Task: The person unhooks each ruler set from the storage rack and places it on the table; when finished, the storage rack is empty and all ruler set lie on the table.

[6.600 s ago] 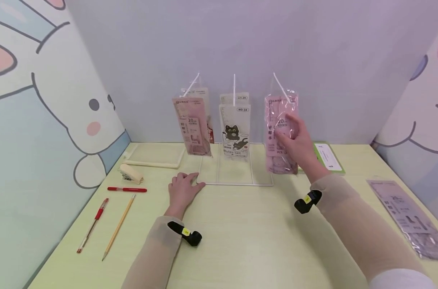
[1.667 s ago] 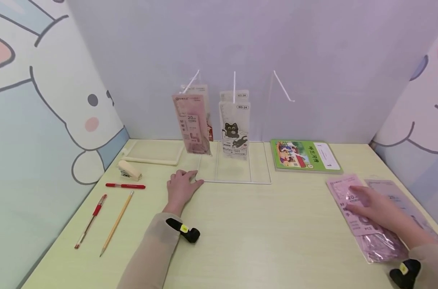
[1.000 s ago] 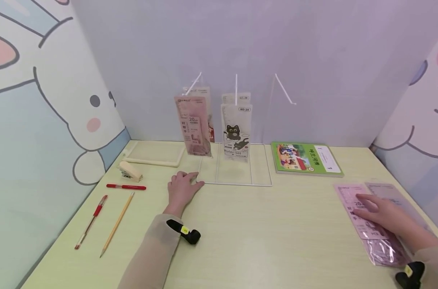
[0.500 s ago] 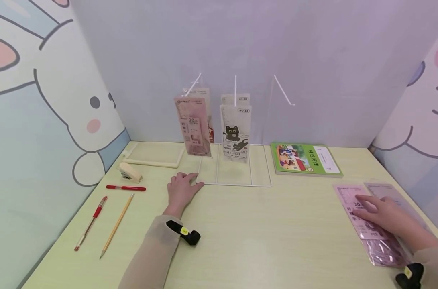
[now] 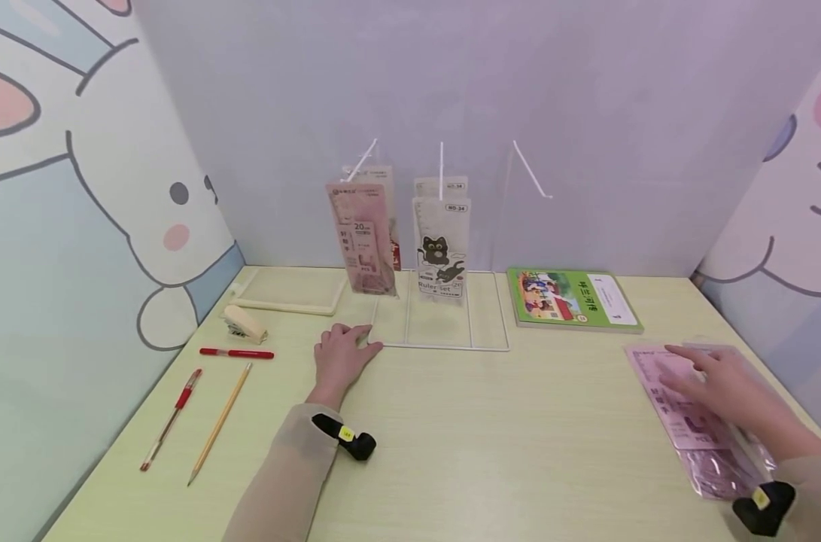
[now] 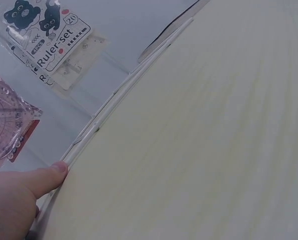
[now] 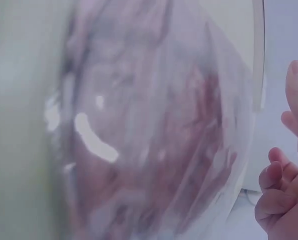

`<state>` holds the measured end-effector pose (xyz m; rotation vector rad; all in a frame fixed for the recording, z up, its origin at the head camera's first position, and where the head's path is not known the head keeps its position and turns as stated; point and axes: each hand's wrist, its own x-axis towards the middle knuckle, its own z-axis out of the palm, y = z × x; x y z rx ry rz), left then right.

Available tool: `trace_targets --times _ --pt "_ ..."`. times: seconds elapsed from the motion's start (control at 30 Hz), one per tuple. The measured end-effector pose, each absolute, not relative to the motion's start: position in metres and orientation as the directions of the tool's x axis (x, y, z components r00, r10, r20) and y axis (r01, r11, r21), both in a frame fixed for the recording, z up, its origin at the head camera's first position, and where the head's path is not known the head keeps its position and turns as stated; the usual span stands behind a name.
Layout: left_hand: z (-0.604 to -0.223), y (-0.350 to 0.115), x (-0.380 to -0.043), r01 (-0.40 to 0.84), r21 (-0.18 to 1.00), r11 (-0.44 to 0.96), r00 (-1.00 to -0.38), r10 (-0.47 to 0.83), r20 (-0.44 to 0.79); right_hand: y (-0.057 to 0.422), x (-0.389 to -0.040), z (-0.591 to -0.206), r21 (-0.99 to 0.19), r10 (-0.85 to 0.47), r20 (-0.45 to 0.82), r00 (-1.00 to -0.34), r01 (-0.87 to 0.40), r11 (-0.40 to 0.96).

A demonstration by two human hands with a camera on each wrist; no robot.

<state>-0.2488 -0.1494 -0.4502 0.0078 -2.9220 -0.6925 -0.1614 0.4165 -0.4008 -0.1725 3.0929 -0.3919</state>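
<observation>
In the head view, my left hand (image 5: 341,360) grips the front left corner of the white wire display rack (image 5: 444,347); the left wrist view shows the thumb (image 6: 54,175) on its front wire. My right hand (image 5: 731,388) hovers over a pink ruler set (image 5: 688,433) in clear packaging, fingers loose and apart from it. That set lies flat on the table at right, partly covering another ruler set (image 5: 735,352). On the rack's left hook hangs a pink ruler set (image 5: 359,241) with another behind it. Cat-printed ruler sets (image 5: 441,248) hang on the middle hook; the right hook (image 5: 533,169) is bare.
A green book (image 5: 576,299) lies right of the rack. Left are a cream-framed board (image 5: 288,290), a stapler (image 5: 244,324), a red pen (image 5: 237,353), a clear pen with red grip (image 5: 171,418) and a pencil (image 5: 220,423). Printed walls enclose the table.
The pink ruler set came off the right hook and was laid on the table at right. My right hand has since let go and risen slightly. My left hand has stayed at the rack corner.
</observation>
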Motion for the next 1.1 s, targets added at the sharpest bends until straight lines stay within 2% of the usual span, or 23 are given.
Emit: trace_targets --times 0.1,0.17,0.37,0.53,0.83,1.1 --pt "-0.449 -0.149 -0.248 0.031 0.453 0.891 -0.991 -0.033 0.132 0.409 -0.166 -0.396 -0.203 -0.113 0.006 -0.994 -0.112 0.973" --pt "-0.449 -0.149 -0.248 0.029 0.455 0.890 -0.991 -0.033 0.128 0.403 -0.170 -0.393 -0.214 -0.118 0.006 -0.993 -0.117 0.970" --pt "-0.449 -0.151 -0.249 0.021 0.449 0.893 -0.990 -0.044 0.132 0.376 -0.182 -0.390 -0.392 -0.109 -0.033 -0.993 -0.088 0.916" --pt "-0.451 -0.151 -0.250 0.021 0.450 0.893 -0.991 -0.040 0.126 0.353 -0.194 -0.394 -0.451 -0.118 -0.031 -0.993 -0.092 0.888" --pt "-0.451 -0.151 -0.251 0.027 0.451 0.892 -0.990 -0.038 0.135 0.308 -0.223 -0.392 -0.532 -0.162 0.077 -0.984 -0.178 0.828" --pt "-0.449 -0.150 -0.248 0.029 0.456 0.889 -0.991 -0.034 0.129 0.264 -0.250 -0.379 -0.617 -0.234 0.196 -0.952 -0.306 0.725"
